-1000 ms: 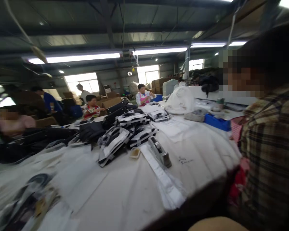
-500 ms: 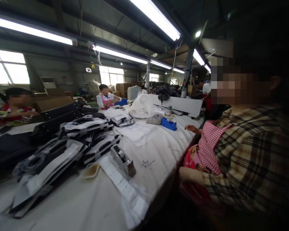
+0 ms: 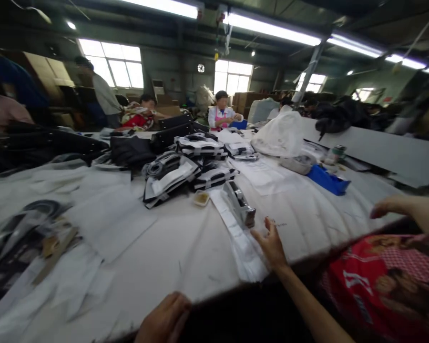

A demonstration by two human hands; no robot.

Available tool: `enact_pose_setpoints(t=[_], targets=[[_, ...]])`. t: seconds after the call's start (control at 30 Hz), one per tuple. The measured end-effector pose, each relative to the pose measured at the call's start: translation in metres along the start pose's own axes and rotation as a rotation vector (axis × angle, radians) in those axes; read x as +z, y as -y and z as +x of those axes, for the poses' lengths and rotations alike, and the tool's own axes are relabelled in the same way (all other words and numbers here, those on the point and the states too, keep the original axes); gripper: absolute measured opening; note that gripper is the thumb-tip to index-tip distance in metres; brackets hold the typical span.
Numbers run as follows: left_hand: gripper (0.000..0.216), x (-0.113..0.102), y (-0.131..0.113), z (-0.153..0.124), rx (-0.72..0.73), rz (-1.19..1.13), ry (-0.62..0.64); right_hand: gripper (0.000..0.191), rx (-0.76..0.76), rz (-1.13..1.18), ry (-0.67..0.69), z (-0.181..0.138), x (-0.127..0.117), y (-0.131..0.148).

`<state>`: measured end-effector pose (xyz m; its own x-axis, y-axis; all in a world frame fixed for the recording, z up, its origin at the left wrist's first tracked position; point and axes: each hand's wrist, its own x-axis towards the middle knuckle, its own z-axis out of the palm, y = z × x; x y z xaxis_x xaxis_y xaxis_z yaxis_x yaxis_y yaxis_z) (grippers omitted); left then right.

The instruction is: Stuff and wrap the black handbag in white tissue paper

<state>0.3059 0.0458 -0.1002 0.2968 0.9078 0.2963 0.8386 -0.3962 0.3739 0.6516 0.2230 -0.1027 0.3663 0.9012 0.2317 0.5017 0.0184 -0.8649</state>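
Observation:
My right hand (image 3: pixel 271 244) reaches over the near edge of the white-covered table (image 3: pixel 186 257). Its fingers are spread and hold nothing. It hovers just right of a stack of long white strips (image 3: pixel 236 231) and just below a grey tape dispenser (image 3: pixel 240 204). My left hand (image 3: pixel 164 320) lies at the table's near edge, at the bottom of the view. It is partly cut off, so its fingers are hard to read. A small shallow dish (image 3: pixel 201 197) sits left of the dispenser.
Piles of black-and-white bagged items (image 3: pixel 186 169) fill the table's middle. A blue tray (image 3: pixel 328 180) and a white sack (image 3: pixel 280 136) lie to the right. A co-worker's hand (image 3: pixel 389 207) and red apron (image 3: pixel 375 281) are at the right. Other people sit farther back.
The view has swung left and down, away from the co-worker in the plaid shirt. Both my hands have come into view, the right one reaching toward the tape dispenser.

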Motion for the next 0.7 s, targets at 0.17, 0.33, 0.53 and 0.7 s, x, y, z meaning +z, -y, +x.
enact_pose_setpoints(t=[0.17,0.33,0.53,0.7], targets=[[0.038,0.014,0.015,0.066,0.019,0.143,0.045,0.075,-0.067,-0.111,0.043,0.015,0.028,0.007],[0.052,0.028,0.037,0.085,-0.105,0.280,0.089,0.069,-0.045,-0.206,-0.009,0.032,0.047,0.019],[0.059,0.040,0.045,0.079,-0.094,0.303,0.042,0.074,0.093,-0.305,-0.032,0.061,0.051,0.019],[0.064,0.038,0.041,0.081,-0.092,0.276,0.079,0.074,-0.184,-0.285,-0.250,0.063,0.058,0.037]])
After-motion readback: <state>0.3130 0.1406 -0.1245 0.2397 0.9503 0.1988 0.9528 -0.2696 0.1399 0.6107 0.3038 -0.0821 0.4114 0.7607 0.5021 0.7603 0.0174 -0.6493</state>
